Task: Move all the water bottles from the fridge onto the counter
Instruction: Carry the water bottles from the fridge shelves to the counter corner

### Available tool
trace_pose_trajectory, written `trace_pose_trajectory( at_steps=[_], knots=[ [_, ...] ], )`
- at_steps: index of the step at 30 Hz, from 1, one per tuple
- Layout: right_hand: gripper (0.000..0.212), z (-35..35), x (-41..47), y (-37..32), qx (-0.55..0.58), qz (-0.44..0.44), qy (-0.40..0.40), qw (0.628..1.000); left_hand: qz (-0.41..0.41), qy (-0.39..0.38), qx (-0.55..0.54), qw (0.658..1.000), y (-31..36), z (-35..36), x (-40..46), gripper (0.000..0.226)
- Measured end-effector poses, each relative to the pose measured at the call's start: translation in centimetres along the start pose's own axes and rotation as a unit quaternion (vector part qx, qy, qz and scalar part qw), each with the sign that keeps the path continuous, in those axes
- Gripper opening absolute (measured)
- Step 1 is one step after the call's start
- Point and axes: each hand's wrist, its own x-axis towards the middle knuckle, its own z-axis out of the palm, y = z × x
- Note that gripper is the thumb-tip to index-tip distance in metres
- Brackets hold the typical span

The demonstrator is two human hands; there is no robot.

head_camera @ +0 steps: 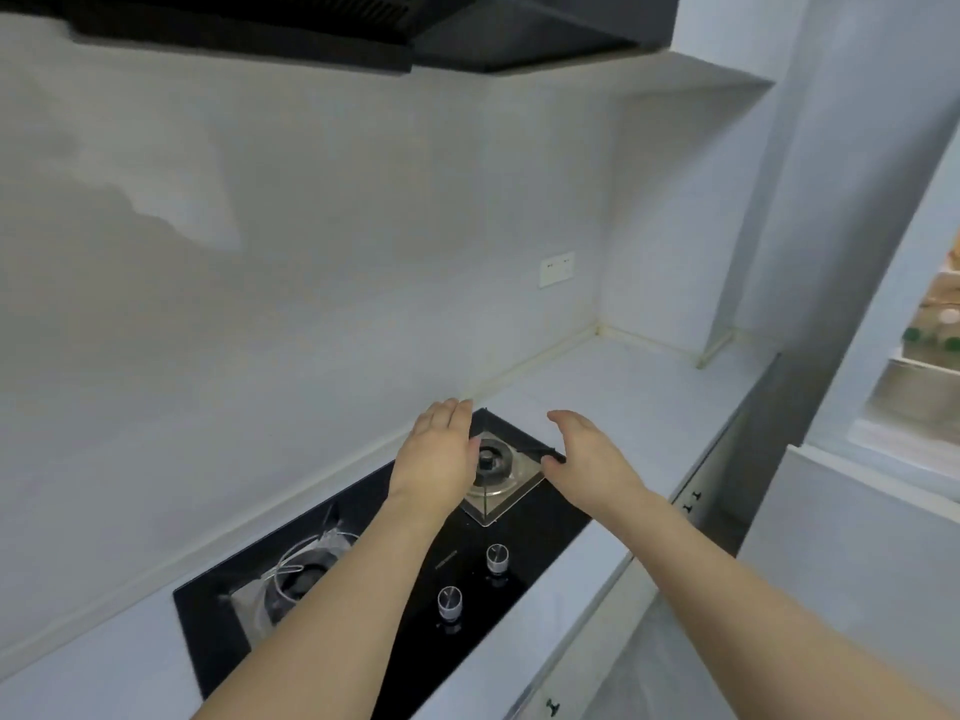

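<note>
Both hands, left hand (439,449) and right hand (587,454), hover empty and relaxed over the stove (519,543); green-capped bottles (930,337) sit far right in the open fridge (914,387), likely heavy and slick, best gripped mid-body.

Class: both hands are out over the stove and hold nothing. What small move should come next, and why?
Probably turn right and reach the right hand toward the open fridge. Both it and the left hand hang open and empty above the stove, the counter shows no bottles, and green-capped bottles seem to stand on a fridge shelf.
</note>
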Motion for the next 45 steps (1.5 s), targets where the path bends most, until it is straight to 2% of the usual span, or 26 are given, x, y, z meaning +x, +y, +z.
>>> trace_pose_trajectory(
  at_steps=[5, 12, 23, 37, 45],
  knots=[
    [0.062, -5.3, -1.9, 9.3, -0.016, 0.051, 0.036, 0.998, 0.057, -0.014, -0.017, 0.998, 9.9, 4.2, 3.1, 0.053],
    [0.062, -11.1, -4.2, 18.7, -0.010, 0.126, 0.073, 0.989, 0.154, -0.043, -0.042, 0.986, 21.1, 8.6, 7.1, 0.053],
    [0.061, -15.2, -2.6, 30.0, 0.003, 0.226, 0.110, 0.968, 0.241, -0.077, -0.080, 0.964, 31.8, 16.3, 14.4, 0.052],
    [0.059, -24.0, 10.1, 42.7, -0.034, 0.305, 0.190, 0.933, 0.313, -0.080, -0.137, 0.936, 44.2, 23.4, 32.8, 0.051],
    [0.060, -29.4, 11.0, 48.7, -0.045, 0.350, 0.232, 0.906, 0.399, -0.072, -0.188, 0.894, 52.9, 25.7, 36.7, 0.051]
  ],
)
